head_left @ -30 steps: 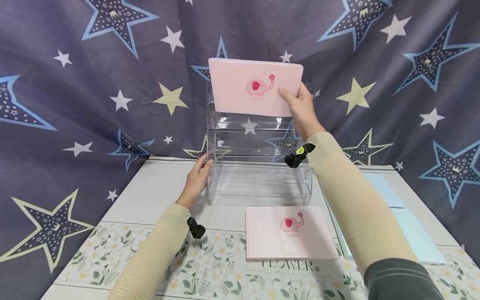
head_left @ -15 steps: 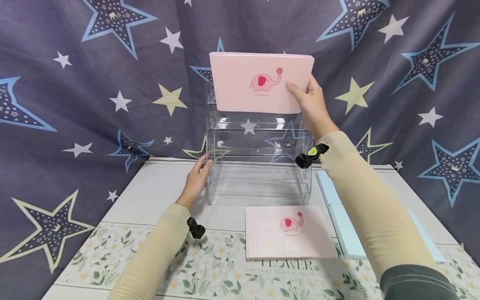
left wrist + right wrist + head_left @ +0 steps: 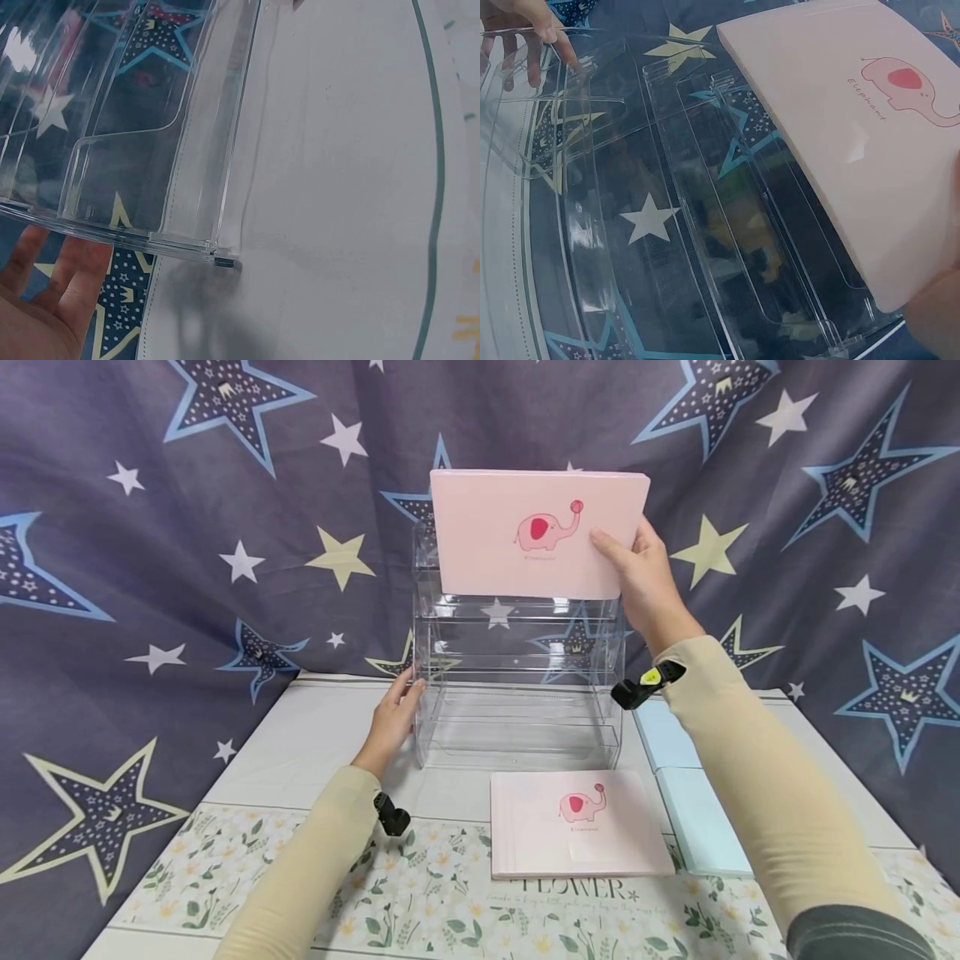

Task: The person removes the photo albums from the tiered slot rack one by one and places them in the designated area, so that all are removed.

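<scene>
A pink notebook (image 3: 487, 539) with an elephant on its cover stands upright at the upper tiers of a clear plastic tiered rack (image 3: 517, 735). My right hand (image 3: 652, 581) holds its right edge, thumb on the cover. In the right wrist view, the notebook (image 3: 817, 127) tilts over the rack's clear tiers. My left hand (image 3: 393, 714) rests against the rack's left side. Its fingers look extended along the clear side panel (image 3: 127, 180) in the left wrist view. More pink notebooks (image 3: 540, 852) appear stacked in front of the rack.
Pale blue notebooks (image 3: 697, 818) lie to the right, partly behind my right sleeve. A flower-patterned mat (image 3: 420, 893) covers the front of the white table (image 3: 330, 718). A dark curtain with stars (image 3: 225, 718) hangs close behind the rack.
My right hand has carried the pink notebook to the right, up a little and then slightly down, at the rack's top. My left hand has stayed at the rack's side.
</scene>
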